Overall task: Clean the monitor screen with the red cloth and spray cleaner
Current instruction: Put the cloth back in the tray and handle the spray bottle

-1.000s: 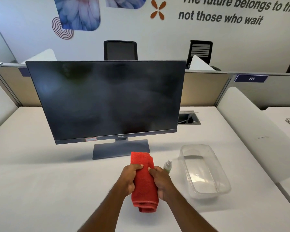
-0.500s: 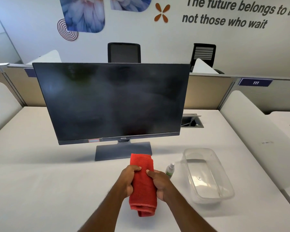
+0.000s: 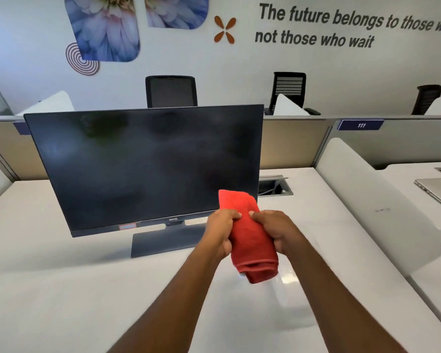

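Hands meet on the cloth (image 3: 250, 240): left hand (image 3: 220, 234) and right hand (image 3: 275, 231) both curl their fingers round it, lifted before the monitor (image 3: 143, 166), overlapping its lower right corner.

Folded red cloth (image 3: 250, 240) near seemingly hazy monitor (image 3: 143, 169)

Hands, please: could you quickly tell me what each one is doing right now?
Left hand: closed, gripping the red cloth.
Right hand: closed, gripping the same cloth.
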The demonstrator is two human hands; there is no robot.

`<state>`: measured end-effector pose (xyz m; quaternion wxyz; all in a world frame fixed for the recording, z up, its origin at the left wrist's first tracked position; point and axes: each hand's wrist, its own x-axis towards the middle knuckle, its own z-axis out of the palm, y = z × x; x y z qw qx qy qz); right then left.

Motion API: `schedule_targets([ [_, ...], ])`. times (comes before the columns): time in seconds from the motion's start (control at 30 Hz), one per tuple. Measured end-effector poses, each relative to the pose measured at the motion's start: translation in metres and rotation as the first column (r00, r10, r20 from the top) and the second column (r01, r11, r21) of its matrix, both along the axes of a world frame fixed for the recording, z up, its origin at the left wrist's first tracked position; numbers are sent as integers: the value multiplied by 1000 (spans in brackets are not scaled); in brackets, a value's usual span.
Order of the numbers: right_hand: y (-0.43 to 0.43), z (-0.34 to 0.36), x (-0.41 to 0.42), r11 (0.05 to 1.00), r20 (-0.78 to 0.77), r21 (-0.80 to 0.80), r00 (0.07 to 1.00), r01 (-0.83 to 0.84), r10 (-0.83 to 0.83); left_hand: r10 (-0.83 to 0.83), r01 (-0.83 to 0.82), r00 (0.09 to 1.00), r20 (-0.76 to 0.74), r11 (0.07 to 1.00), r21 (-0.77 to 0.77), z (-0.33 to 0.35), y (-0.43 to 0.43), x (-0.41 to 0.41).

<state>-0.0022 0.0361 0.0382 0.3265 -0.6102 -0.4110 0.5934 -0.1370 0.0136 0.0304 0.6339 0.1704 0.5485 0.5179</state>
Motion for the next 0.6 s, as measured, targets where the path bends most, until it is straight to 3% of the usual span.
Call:
schedule_targets([
  [0.13, 15, 1, 66, 999, 17, -14, 999, 44, -44, -64, 62, 995, 73, 998, 31, 6, 6, 63],
  [0.3, 13, -21, 119, 996, 99, -15, 992, 83, -81, -144, 144, 990, 15, 990, -2, -21, 8, 124],
  [0.43, 7, -51, 139, 994, 203, -18, 973, 112, -106, -195, 189, 980, -47, 975, -118, -51, 11, 148],
  [0.6, 4, -80, 133, 995, 295, -31, 952, 99, -86, -143, 97, 977, -161, 960, -264, -78, 17, 165],
])
